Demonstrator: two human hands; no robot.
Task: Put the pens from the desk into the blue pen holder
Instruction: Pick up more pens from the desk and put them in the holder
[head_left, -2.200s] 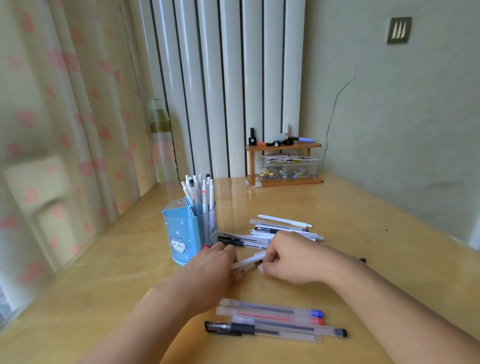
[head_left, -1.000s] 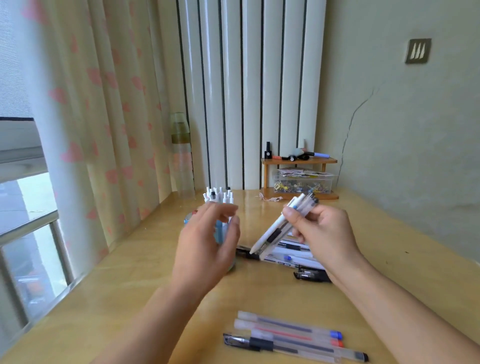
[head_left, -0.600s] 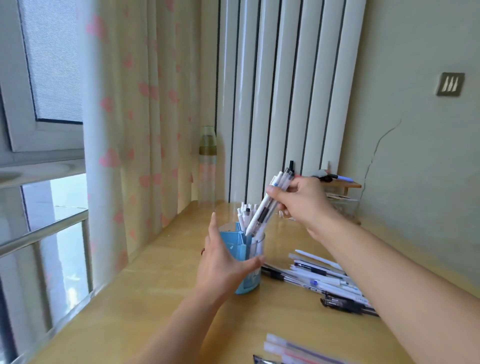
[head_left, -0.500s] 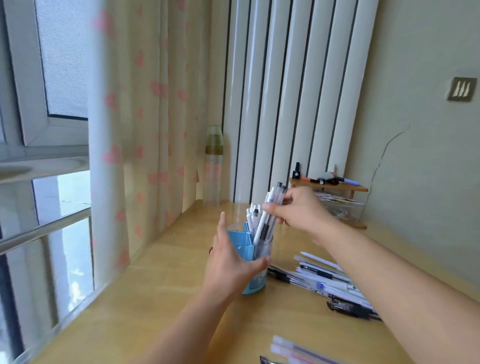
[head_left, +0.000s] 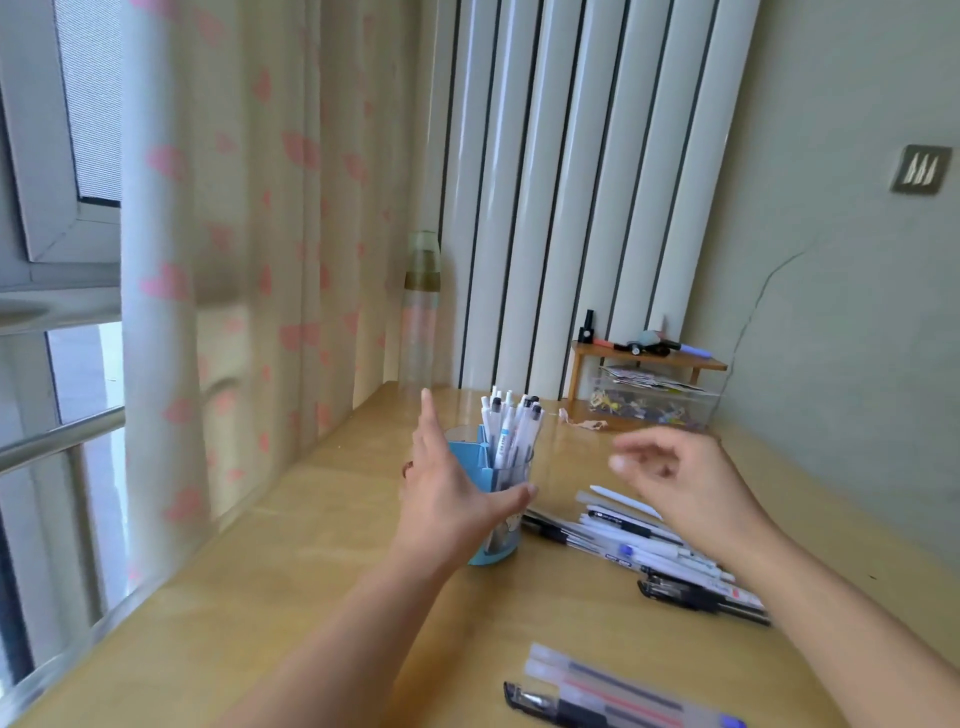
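The blue pen holder (head_left: 475, 460) stands on the wooden desk (head_left: 291, 597) with several white pens (head_left: 509, 423) upright in it. My left hand (head_left: 452, 499) rests against the holder's near side, fingers spread around it. My right hand (head_left: 685, 483) hovers to the right of the holder, above the desk, fingers loosely apart and blurred, holding nothing. Beneath it lies a pile of loose pens (head_left: 649, 551), white and black. A second group of clear pens (head_left: 608, 696) lies at the desk's near edge.
A tall clear bottle (head_left: 422, 312) stands at the back by the curtain (head_left: 234, 260). A small wooden shelf (head_left: 649, 361) with a clear box of bits (head_left: 649, 402) sits at the back right against the wall. The window is on the left.
My right hand lowered a bundle of white pens into the holder, let go of them and drew back to the right. My left hand stayed on the holder.
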